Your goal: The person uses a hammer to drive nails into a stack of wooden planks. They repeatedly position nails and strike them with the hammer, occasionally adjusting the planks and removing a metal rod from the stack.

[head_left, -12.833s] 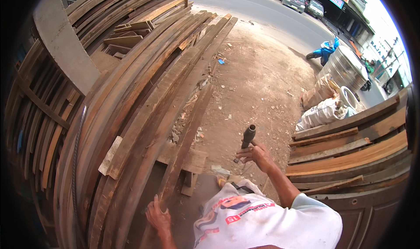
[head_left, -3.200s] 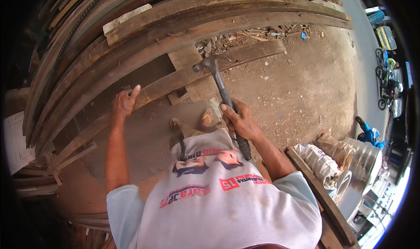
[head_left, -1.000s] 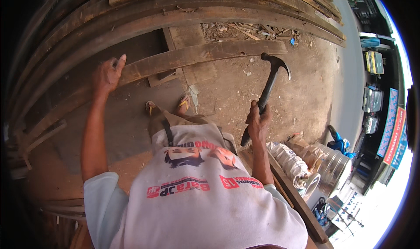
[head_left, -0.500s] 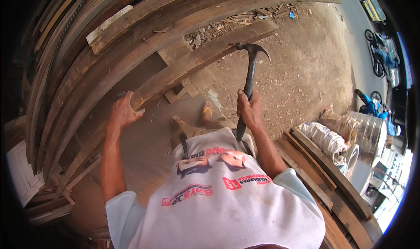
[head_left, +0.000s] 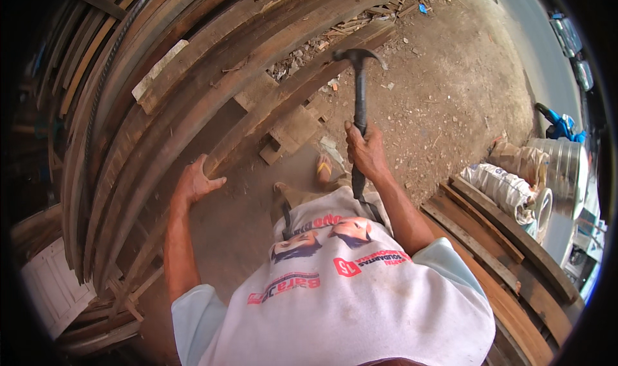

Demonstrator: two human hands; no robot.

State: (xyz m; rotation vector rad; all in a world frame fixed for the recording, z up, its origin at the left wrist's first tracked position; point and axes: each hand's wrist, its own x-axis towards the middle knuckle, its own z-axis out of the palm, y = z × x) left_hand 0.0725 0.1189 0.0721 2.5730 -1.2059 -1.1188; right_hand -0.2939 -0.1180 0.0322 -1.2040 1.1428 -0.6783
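Note:
A claw hammer (head_left: 360,95) with a black handle stands head-up in my right hand (head_left: 367,150), whose fingers are wrapped round the grip. Its head overlaps the far part of a long wooden beam (head_left: 290,86) in the picture; contact between them cannot be told. My left hand (head_left: 198,180) is at the beam's near end, fingers around the edge and thumb stretched along the end. The beam runs away from that hand toward the upper right. Short wood blocks (head_left: 295,129) lie on the ground beside it.
Long curved-looking timbers (head_left: 174,128) fill the left side. More planks (head_left: 489,263) lie at the right, near white sacks (head_left: 496,182) and a metal drum (head_left: 563,166). A white panel (head_left: 58,285) leans at lower left. My sandalled foot (head_left: 324,168) is on the dirt floor (head_left: 444,102).
The view has shifted, so most things sit a little further right and lower. The hammer has moved left relative to the beam. The beam looks rolled slightly, its upper face now darker.

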